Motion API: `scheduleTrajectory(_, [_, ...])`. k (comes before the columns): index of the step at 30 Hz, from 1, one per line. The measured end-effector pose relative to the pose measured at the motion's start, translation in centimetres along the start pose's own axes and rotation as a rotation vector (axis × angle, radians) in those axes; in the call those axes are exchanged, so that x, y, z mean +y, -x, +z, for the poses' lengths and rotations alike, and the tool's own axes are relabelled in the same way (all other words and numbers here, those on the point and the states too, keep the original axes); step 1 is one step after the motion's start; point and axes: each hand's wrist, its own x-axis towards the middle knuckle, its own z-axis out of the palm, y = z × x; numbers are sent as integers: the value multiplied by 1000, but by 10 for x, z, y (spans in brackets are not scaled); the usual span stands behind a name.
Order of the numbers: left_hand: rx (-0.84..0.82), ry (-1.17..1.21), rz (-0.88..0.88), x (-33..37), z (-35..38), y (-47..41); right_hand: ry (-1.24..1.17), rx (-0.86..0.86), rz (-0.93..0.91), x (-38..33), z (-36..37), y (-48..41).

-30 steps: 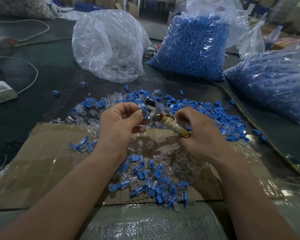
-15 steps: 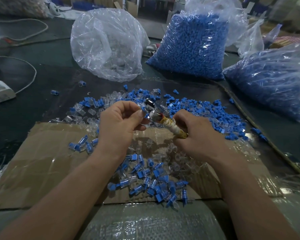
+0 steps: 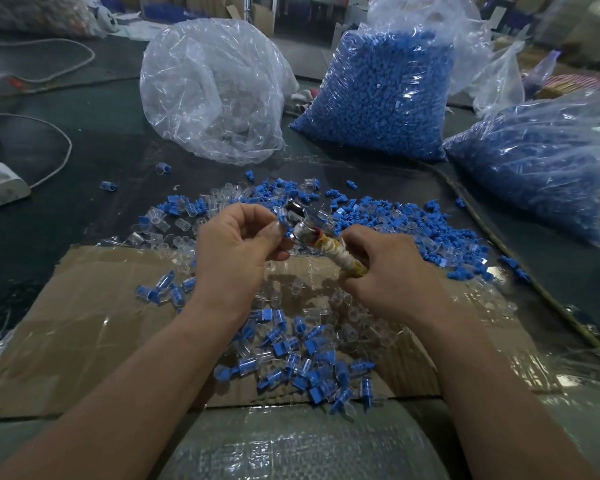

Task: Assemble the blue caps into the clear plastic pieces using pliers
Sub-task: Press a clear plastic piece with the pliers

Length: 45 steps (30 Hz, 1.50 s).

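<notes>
While the pliers (image 3: 305,232) are gripped by the taped handle in the R hand (image 3: 388,271), a blue cap (image 3: 282,221) is pinched in L hand (image 3: 236,251) fingertips at the metal head, above cardboard (image 3: 84,306) strewn w/ capped pieces (image 3: 302,362).
</notes>
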Motion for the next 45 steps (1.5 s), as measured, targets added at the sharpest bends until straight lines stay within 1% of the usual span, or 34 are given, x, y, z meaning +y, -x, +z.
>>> scheduleTrajectory(8, [-3, 6, -17, 1, -1, 0, 37, 33, -16, -1, 1, 0])
scheduleTrajectory(14, [11, -8, -29, 2, -3, -2, -39, 46, -31, 3, 6, -2])
scheduleTrajectory(18, [6, 23, -83, 7, -8, -4, -102, 135, 3, 16, -1, -3])
scheduleTrajectory(20, [-33, 2, -123, 10, -12, -6, -117, 201, 41, 23, -5, -4])
scheduleTrajectory(22, [-133, -26, -159, 14, -14, -6, -109, 262, 102, 30, -7, -5])
scheduleTrajectory(24, [-281, -68, -183, 17, -14, -4, -97, 278, 192, 39, -9, -8])
scheduleTrajectory(28, [-620, -183, -221, 19, -12, 2, 21, 197, 345, 53, -9, -11])
scheduleTrajectory(30, [-749, -225, -229, 18, -11, 3, 63, 161, 389, 56, -8, -11])
scheduleTrajectory(33, [-886, -296, -222, 16, -10, 5, 81, 102, 422, 59, -5, -13])
scheduleTrajectory(36, [-961, -328, -202, 14, -10, 5, 83, 62, 439, 62, -4, -13])
scheduleTrajectory(39, [-993, -327, -197, 15, -11, 6, 35, 53, 455, 63, -6, -12])
scheduleTrajectory(41, [-967, -292, -190, 15, -10, 7, 15, 36, 463, 63, -8, -11])
scheduleTrajectory(43, [-874, -231, -182, 17, -9, 7, -1, -7, 470, 64, -8, -11])
scheduleTrajectory(45, [-735, -160, -185, 18, -8, 6, -15, -37, 471, 65, -9, -11])
